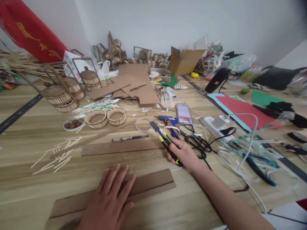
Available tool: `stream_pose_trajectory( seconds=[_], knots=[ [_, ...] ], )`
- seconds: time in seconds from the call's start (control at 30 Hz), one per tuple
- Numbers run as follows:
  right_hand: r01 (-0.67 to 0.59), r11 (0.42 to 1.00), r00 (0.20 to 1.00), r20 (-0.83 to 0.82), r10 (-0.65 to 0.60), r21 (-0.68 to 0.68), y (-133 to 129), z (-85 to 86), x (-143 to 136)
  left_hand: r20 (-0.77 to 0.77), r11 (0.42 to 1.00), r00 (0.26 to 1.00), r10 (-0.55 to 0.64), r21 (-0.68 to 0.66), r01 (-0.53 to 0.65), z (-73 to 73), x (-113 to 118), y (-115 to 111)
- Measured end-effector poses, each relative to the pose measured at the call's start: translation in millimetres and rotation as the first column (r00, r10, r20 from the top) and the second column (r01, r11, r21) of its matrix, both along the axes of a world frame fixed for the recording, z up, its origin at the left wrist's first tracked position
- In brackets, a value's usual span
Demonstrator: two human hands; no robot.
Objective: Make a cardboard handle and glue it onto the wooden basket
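Observation:
My left hand [111, 198] lies with its fingers spread on a long brown cardboard strip [155, 183] near the table's front edge. A dark lengthwise line runs along that strip. My right hand [183, 155] is wrapped round a black and yellow utility knife [165, 140], which points up and to the left over the table. Behind the hands lies a second cardboard strip [115, 148], with a black pen [129, 138] just beyond it. A thin ring [143, 124] sits near the knife's tip.
Blue glue gun [168, 119], black scissors [198, 143] and cables lie behind and right of my right hand. Loose sticks [62, 153], slatted rings [96, 118] and a bowl of brown balls [74, 124] are at left. Cardboard sheets [144, 86] lie further back.

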State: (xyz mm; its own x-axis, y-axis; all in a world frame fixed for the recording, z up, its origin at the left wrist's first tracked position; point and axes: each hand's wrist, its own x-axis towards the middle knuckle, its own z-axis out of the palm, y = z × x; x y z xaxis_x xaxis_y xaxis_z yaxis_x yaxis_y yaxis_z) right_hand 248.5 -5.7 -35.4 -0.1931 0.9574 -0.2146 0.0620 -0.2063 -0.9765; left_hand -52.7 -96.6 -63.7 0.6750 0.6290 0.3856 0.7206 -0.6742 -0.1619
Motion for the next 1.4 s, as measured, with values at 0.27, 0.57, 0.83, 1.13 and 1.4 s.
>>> stream_pose_trajectory(
  seconds=[0.27,0.57,0.83,1.13,1.4],
  knots=[
    [-0.035,0.990,0.985,0.170,0.011,0.136,-3.8,6.8,11.9,-0.017,0.999,1.000,0.024,0.024,-0.024,-1.1,-5.1,11.8],
    [-0.306,0.856,0.703,0.706,-0.092,0.417,-37.2,28.2,43.2,-0.051,1.000,0.999,-0.019,0.009,0.019,-3.6,-11.0,16.9],
    [-0.499,0.815,0.516,0.857,0.005,0.295,-77.4,23.2,74.9,-0.058,0.931,0.932,-0.357,-0.107,0.350,20.1,-1.4,29.3],
    [-0.558,0.776,0.502,0.864,0.034,0.294,-83.6,17.4,76.2,-0.029,0.875,0.888,-0.460,-0.185,0.447,12.9,6.1,53.7],
    [-0.570,0.772,0.475,0.880,0.028,0.282,-81.3,16.0,74.5,0.000,0.885,0.927,-0.376,-0.295,0.359,7.5,2.6,59.9]
  ],
)
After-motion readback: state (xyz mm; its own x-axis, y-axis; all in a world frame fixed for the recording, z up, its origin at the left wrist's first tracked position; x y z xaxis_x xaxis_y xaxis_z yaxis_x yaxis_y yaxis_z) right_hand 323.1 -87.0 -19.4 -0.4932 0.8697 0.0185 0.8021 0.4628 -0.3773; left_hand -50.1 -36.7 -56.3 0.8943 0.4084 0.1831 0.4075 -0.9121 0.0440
